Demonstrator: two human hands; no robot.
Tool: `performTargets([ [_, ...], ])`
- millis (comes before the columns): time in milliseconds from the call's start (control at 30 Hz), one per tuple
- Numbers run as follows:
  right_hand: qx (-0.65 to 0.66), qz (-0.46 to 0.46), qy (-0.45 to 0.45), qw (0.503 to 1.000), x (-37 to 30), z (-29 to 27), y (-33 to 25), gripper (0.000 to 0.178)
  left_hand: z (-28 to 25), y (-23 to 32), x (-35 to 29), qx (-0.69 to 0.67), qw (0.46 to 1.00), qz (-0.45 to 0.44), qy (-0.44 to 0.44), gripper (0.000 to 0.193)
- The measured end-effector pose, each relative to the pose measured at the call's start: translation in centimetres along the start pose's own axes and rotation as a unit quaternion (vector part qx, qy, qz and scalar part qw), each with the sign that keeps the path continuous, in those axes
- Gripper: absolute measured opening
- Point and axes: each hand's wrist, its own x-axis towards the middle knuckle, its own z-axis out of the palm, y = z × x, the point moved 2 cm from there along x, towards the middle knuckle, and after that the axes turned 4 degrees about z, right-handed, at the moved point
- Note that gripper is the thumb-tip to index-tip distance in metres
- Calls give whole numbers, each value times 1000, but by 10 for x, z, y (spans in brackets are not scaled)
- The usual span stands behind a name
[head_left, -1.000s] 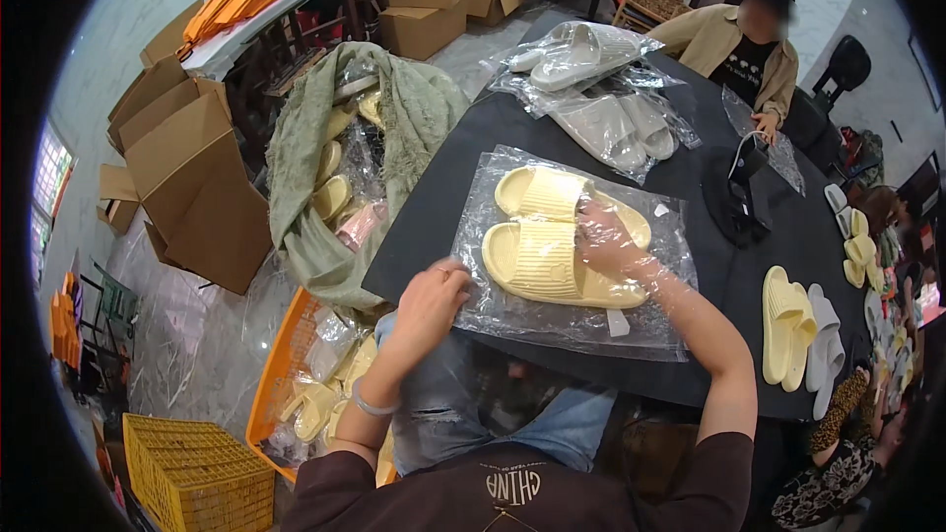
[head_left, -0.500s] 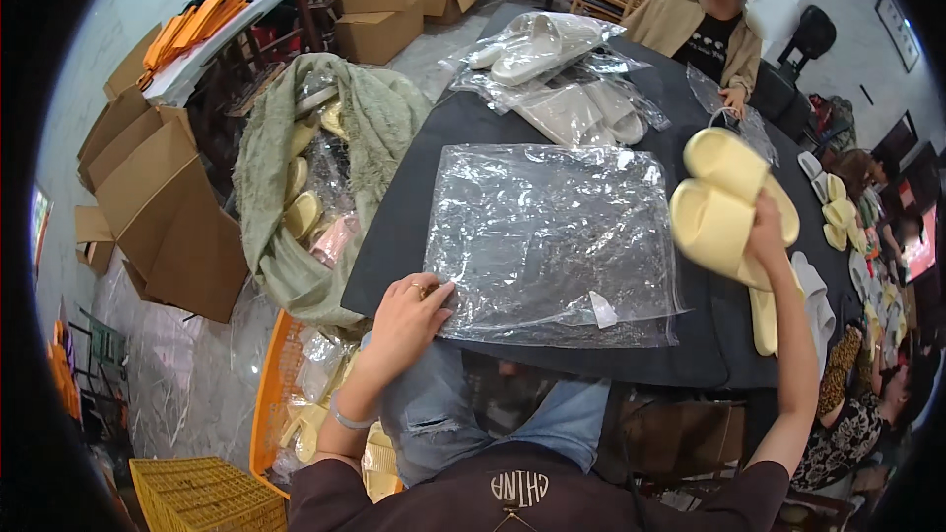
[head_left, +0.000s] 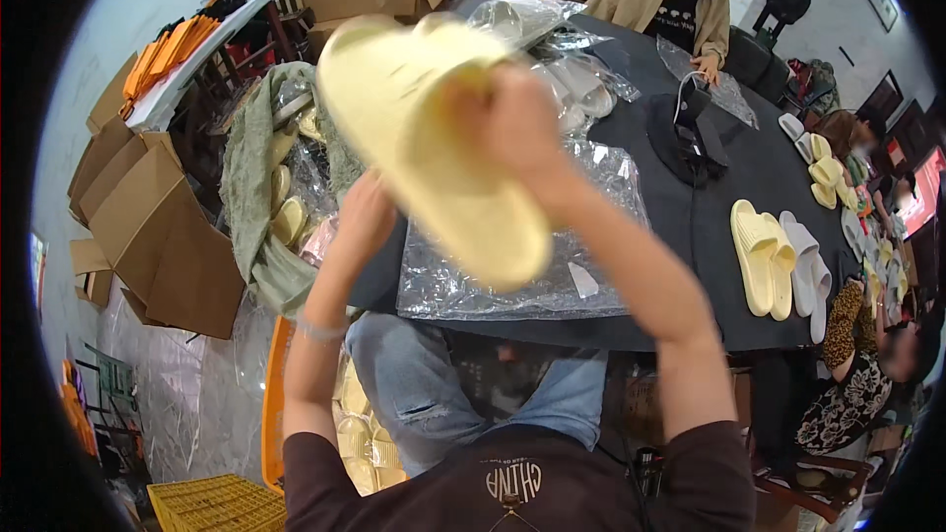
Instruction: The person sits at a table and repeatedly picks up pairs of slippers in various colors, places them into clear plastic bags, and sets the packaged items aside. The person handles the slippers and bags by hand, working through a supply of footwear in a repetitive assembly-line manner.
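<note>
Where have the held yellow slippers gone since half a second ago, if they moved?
Yes. The yellow slippers moved left, away from the black stand on the table.

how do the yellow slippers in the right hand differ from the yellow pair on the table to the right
The held slippers are up in the air in the right hand; the table pair lies on the black table. The held slippers look blurred and larger, being nearer the camera; the table pair looks sharper and smaller. Both are pale yellow.
</note>
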Motion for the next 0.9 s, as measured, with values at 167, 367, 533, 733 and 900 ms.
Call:
performTargets([
  [167, -70, 115, -88, 987, -45, 102, 10, 31, 84, -69, 7, -117, 984, -51, -125, 39],
  [367, -156, 175, -110, 966, -103, 118, 72, 34, 114, -82, -12, -532, 816, -216, -62, 50],
  [533, -233, 229, -162, 931, -111, 78, 106, 33, 85, -39, 11, 138, 961, -22, -239, 54],
  [733, -316, 292, -97, 897, -131, 6, 153, 34, 87, -41, 10, 112, 971, -52, -205, 55],
  [900, -371, 321, -27, 871, -143, -29, 185, 37, 88, -41, 11, 116, 971, -46, -202, 55],
])
